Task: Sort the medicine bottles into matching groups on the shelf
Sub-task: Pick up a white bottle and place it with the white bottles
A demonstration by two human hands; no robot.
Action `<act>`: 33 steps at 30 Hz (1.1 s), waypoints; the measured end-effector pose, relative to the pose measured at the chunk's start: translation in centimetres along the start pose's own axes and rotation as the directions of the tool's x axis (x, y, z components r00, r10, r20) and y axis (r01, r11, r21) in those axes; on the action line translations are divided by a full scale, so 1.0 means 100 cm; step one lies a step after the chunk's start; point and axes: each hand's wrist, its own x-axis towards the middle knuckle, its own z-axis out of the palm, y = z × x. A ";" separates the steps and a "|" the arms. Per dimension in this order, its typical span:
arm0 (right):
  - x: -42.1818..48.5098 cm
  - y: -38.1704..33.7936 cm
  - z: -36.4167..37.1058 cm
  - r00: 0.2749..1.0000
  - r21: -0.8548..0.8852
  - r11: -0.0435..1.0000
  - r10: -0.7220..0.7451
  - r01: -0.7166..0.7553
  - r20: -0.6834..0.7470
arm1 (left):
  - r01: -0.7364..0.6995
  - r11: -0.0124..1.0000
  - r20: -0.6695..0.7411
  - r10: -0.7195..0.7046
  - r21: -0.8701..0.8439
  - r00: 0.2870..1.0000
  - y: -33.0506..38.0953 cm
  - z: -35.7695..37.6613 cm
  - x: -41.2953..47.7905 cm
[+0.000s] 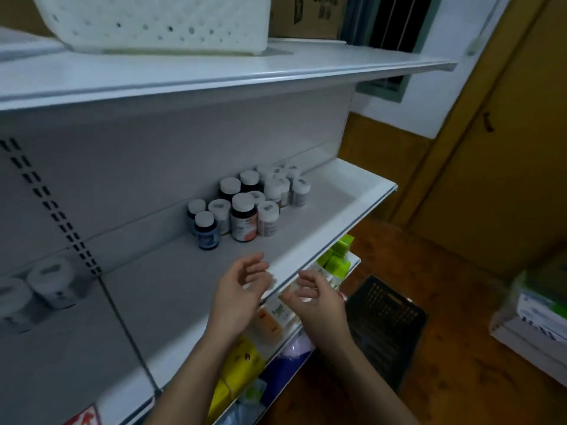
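Several medicine bottles with white caps stand in a mixed cluster on the white middle shelf [322, 228]. At its front are a small blue-labelled bottle [206, 230], a dark bottle with an orange label [243, 218] and a white bottle [267, 219]. More white bottles [285, 185] stand behind, toward the back wall. Two other white-capped bottles [50, 285] sit on the shelf section at the far left. My left hand [242, 289] hovers over the shelf's front edge, fingers loosely curled, holding nothing. My right hand [316, 299] hangs just in front of the edge, also empty.
A white perforated basket [159, 23] and a cardboard box [310, 16] sit on the top shelf. The lower shelf holds green boxes [337, 259] and yellow packets [242, 363]. A black crate [383, 323] stands on the wooden floor, with stacked boxes [540, 305] at the right.
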 end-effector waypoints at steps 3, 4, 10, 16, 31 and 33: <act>0.049 0.002 0.005 0.998 -0.043 0.999 -0.013 0.016 0.064 | 0.004 1.000 -0.062 -0.004 -0.002 0.998 0.005 0.008 0.023; 0.066 0.001 0.007 0.996 -0.054 0.998 -0.022 0.027 0.091 | 0.009 1.000 -0.087 -0.006 0.026 0.996 0.005 0.011 0.029; 0.155 -0.012 0.024 0.975 -0.109 0.984 -0.122 0.143 0.185 | 0.076 0.985 -0.257 -0.034 0.156 0.966 0.001 0.032 0.064; 0.225 -0.009 0.046 0.945 -0.018 0.976 -0.207 0.218 0.253 | 0.168 0.974 -0.417 -0.091 0.150 0.904 0.005 0.069 0.085; 0.177 -0.029 -0.036 0.800 0.393 0.920 -0.239 0.004 0.550 | 0.085 0.992 -0.461 -0.034 0.090 0.887 0.027 0.100 0.047; 0.159 -0.049 -0.052 0.742 0.484 0.868 -0.251 -0.113 0.622 | 0.033 0.997 -0.395 -0.003 0.069 0.919 0.042 0.100 0.027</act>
